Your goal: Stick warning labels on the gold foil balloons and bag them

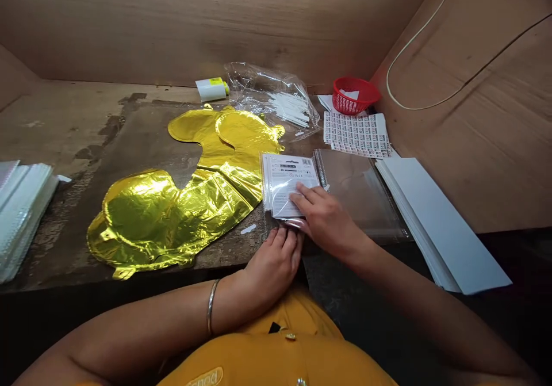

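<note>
A flat clear plastic packet (282,170) holding a white printed card with a hang hole and a barcode lies near the table's front edge. My right hand (328,219) presses its fingers on the packet's face, its thumb at the lower edge. My left hand (278,262) has its fingers curled at the packet's bottom edge, gripping the plastic there; its thumb is hidden. To the left a large shiny gold foil balloon (190,202) lies flat, partly touching the packet. More clear plastic bags (357,190) lie in a stack to the right.
At the back are a tape roll (211,90), a clear bag of white sticks (288,109), a red basket (356,95) and sticker sheets (357,133). White card strips (444,219) overhang the front edge at right. Packed clear sleeves (26,207) sit far left. A cable (414,107) hangs on the right.
</note>
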Available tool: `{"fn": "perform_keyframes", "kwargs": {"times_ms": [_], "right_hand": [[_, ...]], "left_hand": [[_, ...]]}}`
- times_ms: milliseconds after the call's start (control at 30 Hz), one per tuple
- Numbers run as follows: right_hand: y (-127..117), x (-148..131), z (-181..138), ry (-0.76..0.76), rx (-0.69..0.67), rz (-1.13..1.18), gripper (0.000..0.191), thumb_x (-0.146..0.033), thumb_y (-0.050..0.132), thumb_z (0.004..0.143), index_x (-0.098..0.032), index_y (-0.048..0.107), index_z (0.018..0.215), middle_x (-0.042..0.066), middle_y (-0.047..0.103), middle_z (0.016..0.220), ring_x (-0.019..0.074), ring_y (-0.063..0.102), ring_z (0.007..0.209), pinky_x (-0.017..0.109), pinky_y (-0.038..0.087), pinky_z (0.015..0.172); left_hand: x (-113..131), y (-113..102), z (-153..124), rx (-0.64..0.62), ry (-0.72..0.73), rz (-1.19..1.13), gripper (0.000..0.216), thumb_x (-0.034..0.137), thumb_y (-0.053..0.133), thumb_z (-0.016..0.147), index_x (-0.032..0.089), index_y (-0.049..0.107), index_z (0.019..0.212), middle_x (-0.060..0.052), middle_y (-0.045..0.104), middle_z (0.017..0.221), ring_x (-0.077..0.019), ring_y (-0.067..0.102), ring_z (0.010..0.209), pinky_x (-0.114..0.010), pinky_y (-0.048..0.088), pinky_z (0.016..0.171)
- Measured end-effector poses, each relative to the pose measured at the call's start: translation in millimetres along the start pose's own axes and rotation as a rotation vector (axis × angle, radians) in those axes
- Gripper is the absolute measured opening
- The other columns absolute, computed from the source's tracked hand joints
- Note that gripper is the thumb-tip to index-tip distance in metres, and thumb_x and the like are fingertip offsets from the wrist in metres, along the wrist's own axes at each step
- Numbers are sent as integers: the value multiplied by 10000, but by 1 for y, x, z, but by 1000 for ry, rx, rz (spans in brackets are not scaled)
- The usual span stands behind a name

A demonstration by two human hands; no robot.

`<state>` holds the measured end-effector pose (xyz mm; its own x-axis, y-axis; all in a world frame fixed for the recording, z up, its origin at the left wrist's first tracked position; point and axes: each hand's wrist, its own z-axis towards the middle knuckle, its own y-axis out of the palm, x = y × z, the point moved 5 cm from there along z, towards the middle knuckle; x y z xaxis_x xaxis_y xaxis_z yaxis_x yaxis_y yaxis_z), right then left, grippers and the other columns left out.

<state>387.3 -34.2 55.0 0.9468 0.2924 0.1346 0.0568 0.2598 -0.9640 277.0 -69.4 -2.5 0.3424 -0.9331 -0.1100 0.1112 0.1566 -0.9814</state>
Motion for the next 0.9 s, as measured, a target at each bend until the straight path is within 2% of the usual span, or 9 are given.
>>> {"fn": "perform_keyframes", "kwargs": {"times_ms": [100,200,267,367,500,567,667,733,900], "right_hand": [[-6,2,-1,-27,18,24,187,-121,543,873,-107,640,1032,165,645,1177,246,553,994,338,440,858],[-7,9,2,111,107,-76,118,-149,531,880,-160,638,833,109,673,925,234,533,837,338,405,753],[-5,9,5,155,101,-100,105,-190,556,871,-172,622,791,93,651,845,233,508,794,340,369,708],[0,5,11,107,43,-41,105,-205,578,864,-178,611,768,72,642,819,213,499,770,327,333,676],[0,3,14,141,21,-38,129,-196,569,879,-179,612,758,62,647,802,201,496,742,324,300,651],[-2,-1,14,129,20,-27,90,-235,591,878,-174,624,821,71,662,870,210,510,784,325,312,675],[-6,-10,15,45,15,3,155,-299,628,862,-159,626,929,92,663,980,227,523,849,334,335,716],[-4,-13,19,12,-2,5,130,-277,621,864,-160,621,921,92,659,974,229,522,853,337,340,718],[7,-4,31,71,-14,-24,46,-223,605,854,-178,609,852,76,647,912,228,508,822,334,333,674]], "left_hand": [[1,-1,1,35,-2,40,464,174,413,932,2,471,1359,-236,526,1363,-330,524,1250,-437,448,1046],[0,-2,2,42,-8,66,451,171,411,929,23,499,1346,-227,532,1363,-337,524,1253,-432,462,1033],[0,-1,2,33,-7,72,446,173,411,930,21,510,1336,-231,538,1355,-342,529,1246,-432,472,1021],[1,-1,2,29,1,62,448,179,408,933,8,508,1335,-247,535,1351,-350,528,1245,-435,481,1006],[0,-1,3,3,-11,55,441,149,395,934,12,505,1338,-258,527,1355,-350,525,1249,-461,478,1001],[0,-2,4,-10,-3,49,441,147,391,935,10,503,1339,-266,529,1346,-352,536,1237,-472,477,998],[1,-5,6,-5,12,42,435,168,390,941,12,517,1327,-271,555,1310,-365,568,1195,-488,480,990],[2,-6,6,5,6,48,436,175,390,941,2,522,1319,-277,549,1313,-377,562,1198,-488,479,991],[1,-5,5,-1,-9,43,452,143,414,916,-21,503,1327,-298,528,1328,-385,550,1210,-491,493,967]]}}
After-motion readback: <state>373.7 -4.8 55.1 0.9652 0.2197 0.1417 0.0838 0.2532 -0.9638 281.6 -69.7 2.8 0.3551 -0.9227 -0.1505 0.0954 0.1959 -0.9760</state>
